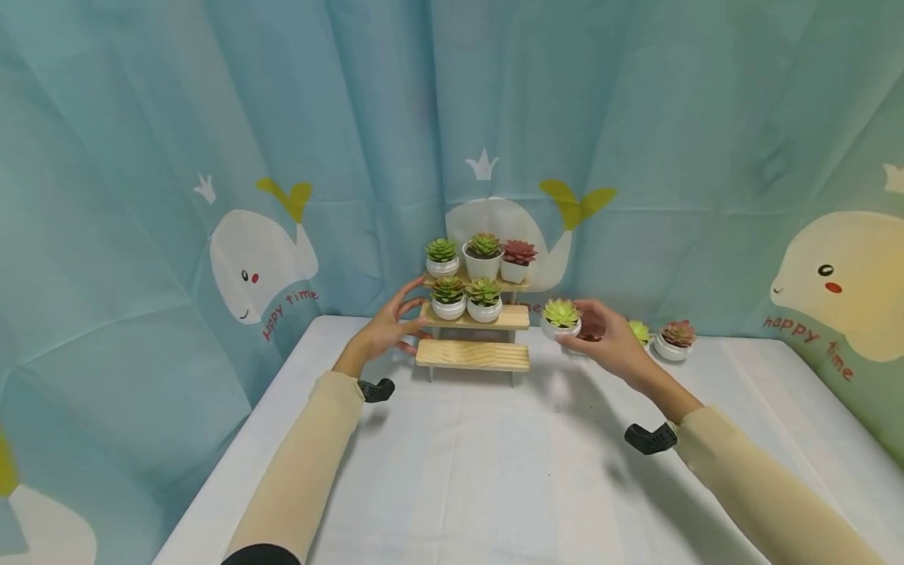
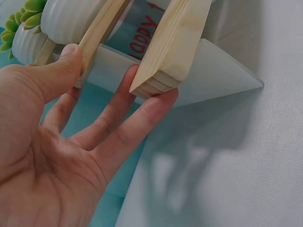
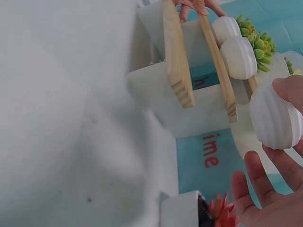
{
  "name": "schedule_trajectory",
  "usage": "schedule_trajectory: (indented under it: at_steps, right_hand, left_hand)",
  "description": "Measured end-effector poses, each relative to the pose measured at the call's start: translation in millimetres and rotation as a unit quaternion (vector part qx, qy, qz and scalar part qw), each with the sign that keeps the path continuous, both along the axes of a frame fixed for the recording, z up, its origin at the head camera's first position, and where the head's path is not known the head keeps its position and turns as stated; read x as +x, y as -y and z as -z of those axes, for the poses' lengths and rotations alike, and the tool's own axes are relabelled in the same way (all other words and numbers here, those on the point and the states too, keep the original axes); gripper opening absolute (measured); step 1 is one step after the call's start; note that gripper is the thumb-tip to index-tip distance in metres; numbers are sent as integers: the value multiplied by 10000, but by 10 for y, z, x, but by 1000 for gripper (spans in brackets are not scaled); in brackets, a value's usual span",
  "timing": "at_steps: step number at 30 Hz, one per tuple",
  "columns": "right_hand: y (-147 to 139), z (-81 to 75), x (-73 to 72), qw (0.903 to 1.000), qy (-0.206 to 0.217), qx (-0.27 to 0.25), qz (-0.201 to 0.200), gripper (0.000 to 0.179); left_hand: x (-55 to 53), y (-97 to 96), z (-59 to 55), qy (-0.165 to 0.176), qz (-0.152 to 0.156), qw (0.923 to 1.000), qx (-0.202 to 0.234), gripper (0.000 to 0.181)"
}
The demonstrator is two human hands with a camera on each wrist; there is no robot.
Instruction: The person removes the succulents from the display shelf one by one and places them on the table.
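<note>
My right hand (image 1: 609,339) pinches a small white ribbed pot with a light-green succulent (image 1: 562,314), held up just right of a three-tier wooden plant stand (image 1: 473,355). In the right wrist view the thumb and fingers grip the side of this pot (image 3: 274,116). At the stand's left end, my left hand (image 1: 387,328) touches the board ends with fairly straight fingers. Its thumb lies on the middle board (image 2: 90,45) and two fingertips meet the lowest board (image 2: 163,71). On the middle tier sit two green potted succulents (image 1: 484,301), both left of its right end.
The top tier bears a green succulent (image 1: 442,257), a larger green one (image 1: 483,256) and a red one (image 1: 519,260). Right of the stand, a red succulent (image 1: 676,340) and a partly hidden light-green one (image 1: 639,331) stand on the white table (image 1: 494,471). A blue curtain (image 1: 381,157) hangs behind.
</note>
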State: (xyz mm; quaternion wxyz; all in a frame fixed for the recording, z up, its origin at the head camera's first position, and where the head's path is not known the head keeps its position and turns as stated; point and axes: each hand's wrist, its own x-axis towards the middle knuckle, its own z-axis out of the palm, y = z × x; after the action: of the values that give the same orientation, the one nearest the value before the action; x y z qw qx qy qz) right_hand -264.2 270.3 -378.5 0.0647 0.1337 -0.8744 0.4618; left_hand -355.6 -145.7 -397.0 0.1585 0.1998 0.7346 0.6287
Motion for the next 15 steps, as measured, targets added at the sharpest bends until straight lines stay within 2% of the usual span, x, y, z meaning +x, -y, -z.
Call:
schedule_trajectory:
  at_steps: [7,15]
  right_hand:
    - [-108,91,118,9998,195,-88,13,73]
    - [-217,263,221,9992,377,-37,83,75]
  left_hand:
    - [-1,5,8,-2,3,10000,28,78]
    - [-31,8,29,10,35,10000,19,78]
